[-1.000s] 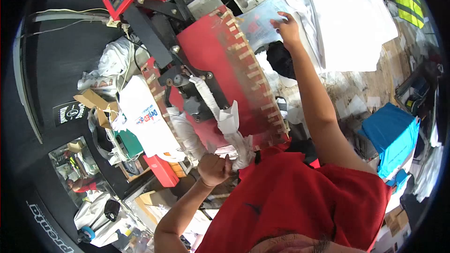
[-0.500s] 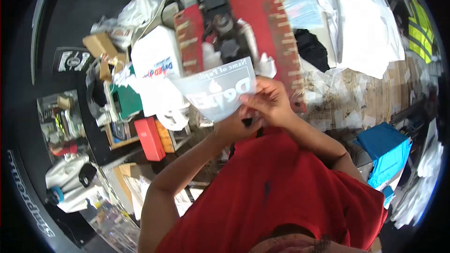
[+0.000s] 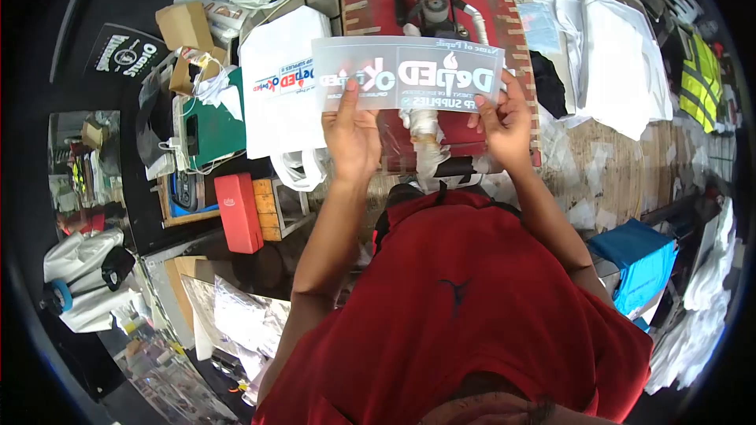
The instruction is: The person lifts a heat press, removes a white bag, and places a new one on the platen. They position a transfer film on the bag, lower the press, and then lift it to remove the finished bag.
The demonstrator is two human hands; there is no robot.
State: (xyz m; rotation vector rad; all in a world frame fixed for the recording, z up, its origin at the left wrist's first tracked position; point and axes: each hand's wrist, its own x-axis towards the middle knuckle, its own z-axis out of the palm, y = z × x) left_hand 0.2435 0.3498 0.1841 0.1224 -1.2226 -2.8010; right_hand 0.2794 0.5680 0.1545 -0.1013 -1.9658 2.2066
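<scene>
A translucent transfer film sheet is stretched out level in front of me, its white DepED lettering reading mirrored. Its lower left part is pinched by my left hand, fingers mostly behind the film. At the right end, my right hand grips the edge between thumb and fingers. Behind and below the sheet stands a heat press with a red top and a dark central arm. A white tote bag with a similar coloured DepED print lies just left of the film.
White cloth items are piled at the right of the press, beside a black cloth. Blue folded fabric sits at the lower right. On the left are a red box, a green board and a cardboard box.
My left hand has risen from below and now holds the film's left part. The sheet, previously tilted and curved in my right hand, is spread flat and level. My view has shifted.
</scene>
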